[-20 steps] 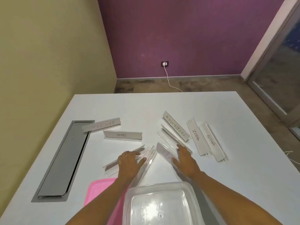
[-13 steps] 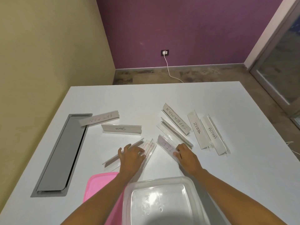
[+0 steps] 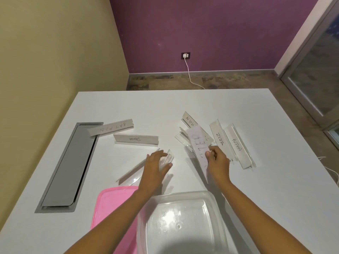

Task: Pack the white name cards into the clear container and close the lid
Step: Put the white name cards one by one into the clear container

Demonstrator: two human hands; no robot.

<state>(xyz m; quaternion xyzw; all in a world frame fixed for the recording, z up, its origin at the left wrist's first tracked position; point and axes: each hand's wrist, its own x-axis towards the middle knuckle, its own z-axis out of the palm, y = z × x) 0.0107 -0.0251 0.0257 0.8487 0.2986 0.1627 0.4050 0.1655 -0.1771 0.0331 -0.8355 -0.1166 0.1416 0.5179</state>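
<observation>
Several white name cards in clear holders lie on the white table (image 3: 201, 103). My right hand (image 3: 217, 163) is shut on one name card (image 3: 199, 143) and lifts it tilted above the others. My left hand (image 3: 156, 165) rests on a clear holder (image 3: 167, 158), fingers curled around it. The empty clear container (image 3: 183, 224) stands at the front, between my forearms. Its pink lid (image 3: 113, 204) lies to its left. Cards marked ZEBRA (image 3: 218, 136) and ALPHA (image 3: 237, 145) lie to the right, PANDA (image 3: 135, 139) and BATMAN (image 3: 111, 127) to the left.
A grey cable hatch (image 3: 66, 167) is set into the table at the left. Yellow and purple walls stand beyond the table's far edge. A white cable runs from a wall socket (image 3: 185, 55) down to the floor. A glass door (image 3: 319, 70) is at the right.
My right hand has picked up a name card and raised it off the table. My left hand has closed around the clear holder.
</observation>
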